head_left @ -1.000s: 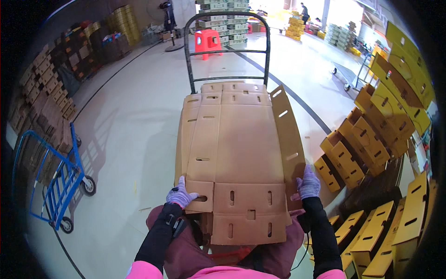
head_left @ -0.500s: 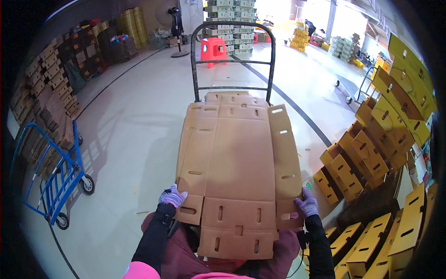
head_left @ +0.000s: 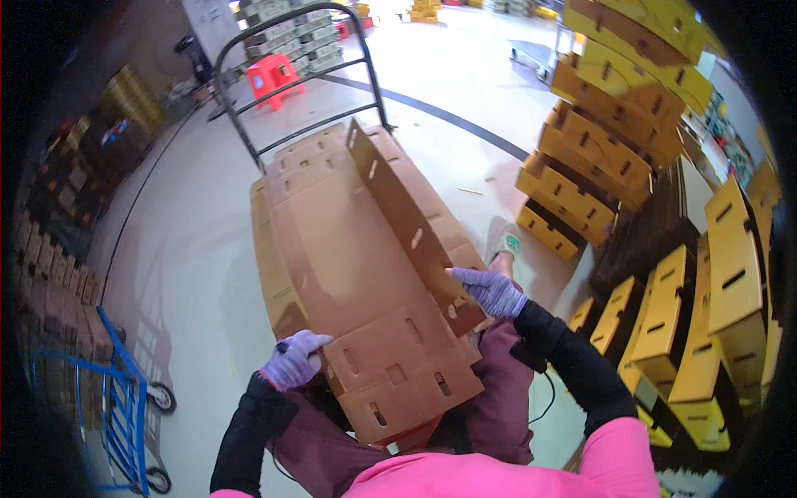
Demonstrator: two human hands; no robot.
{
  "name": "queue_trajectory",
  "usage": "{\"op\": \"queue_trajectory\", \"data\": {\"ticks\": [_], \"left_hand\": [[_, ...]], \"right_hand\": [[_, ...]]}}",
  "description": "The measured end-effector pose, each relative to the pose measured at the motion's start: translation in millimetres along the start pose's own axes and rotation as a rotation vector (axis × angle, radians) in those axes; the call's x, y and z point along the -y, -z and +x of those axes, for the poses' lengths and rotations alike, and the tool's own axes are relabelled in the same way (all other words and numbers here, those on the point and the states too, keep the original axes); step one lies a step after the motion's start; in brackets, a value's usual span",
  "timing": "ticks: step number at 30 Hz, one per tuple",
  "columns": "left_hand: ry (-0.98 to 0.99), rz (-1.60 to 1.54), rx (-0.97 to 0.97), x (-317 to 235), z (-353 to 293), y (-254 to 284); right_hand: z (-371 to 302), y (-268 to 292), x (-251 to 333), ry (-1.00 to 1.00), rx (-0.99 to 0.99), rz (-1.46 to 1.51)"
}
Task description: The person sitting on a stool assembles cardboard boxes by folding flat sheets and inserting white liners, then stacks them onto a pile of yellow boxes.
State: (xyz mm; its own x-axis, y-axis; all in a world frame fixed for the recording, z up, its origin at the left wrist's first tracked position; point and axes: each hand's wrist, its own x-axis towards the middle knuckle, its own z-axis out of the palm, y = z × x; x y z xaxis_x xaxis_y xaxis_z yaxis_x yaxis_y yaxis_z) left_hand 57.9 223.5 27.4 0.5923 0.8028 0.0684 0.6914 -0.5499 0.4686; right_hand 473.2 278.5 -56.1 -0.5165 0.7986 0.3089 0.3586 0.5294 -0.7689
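A flat brown cardboard box blank (head_left: 349, 249) with slots lies on top of a stack on a black-handled trolley (head_left: 290, 83) in front of me. My left hand (head_left: 292, 358), in a purple glove, grips the blank's near left edge flap. My right hand (head_left: 491, 290), also gloved, holds the long right side flap (head_left: 407, 224), which stands tilted up from the sheet. The near end flap (head_left: 398, 382) of the blank rests over my lap.
Stacks of folded yellow-and-brown boxes (head_left: 614, 141) fill the right side. A blue cart (head_left: 124, 407) stands at the lower left beside stacked crates (head_left: 50, 266). A red stool (head_left: 270, 76) and pallets of goods are at the far end of the pale floor.
The right side flap has been lifted from flat to tilted upright by my right hand. The view has swung so the trolley now sits toward the upper left.
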Motion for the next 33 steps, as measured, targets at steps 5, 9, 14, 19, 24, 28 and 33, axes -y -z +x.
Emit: {"op": "queue_trajectory", "data": {"ticks": [5,9,14,19,24,28,33], "left_hand": [[-0.158,0.522,0.082,-1.8,-19.3,27.6],[-0.446,0.757,-0.095,0.4,-10.0,34.2],[-0.273,0.628,0.235,-3.8,12.0,36.1],[0.112,0.41,0.114,-18.2,42.9,-9.3],[0.108,0.328,0.004,-28.5,73.3,-41.2],[0.099,0.262,0.057,-36.3,88.6,-41.6],[0.028,0.325,-0.072,-30.6,94.7,-51.2]], "right_hand": [[-18.4,26.1,23.4,-0.075,0.22,-0.701],[16.8,50.5,40.1,0.58,0.031,-1.874],[47.9,33.3,49.0,0.496,0.391,-1.091],[72.2,-21.6,73.3,0.254,0.149,-1.04],[80.7,-50.0,83.9,0.19,0.111,-1.032],[75.3,-52.8,82.6,0.175,0.129,-1.015],[34.6,-49.8,97.0,0.15,-0.334,-0.932]]}}
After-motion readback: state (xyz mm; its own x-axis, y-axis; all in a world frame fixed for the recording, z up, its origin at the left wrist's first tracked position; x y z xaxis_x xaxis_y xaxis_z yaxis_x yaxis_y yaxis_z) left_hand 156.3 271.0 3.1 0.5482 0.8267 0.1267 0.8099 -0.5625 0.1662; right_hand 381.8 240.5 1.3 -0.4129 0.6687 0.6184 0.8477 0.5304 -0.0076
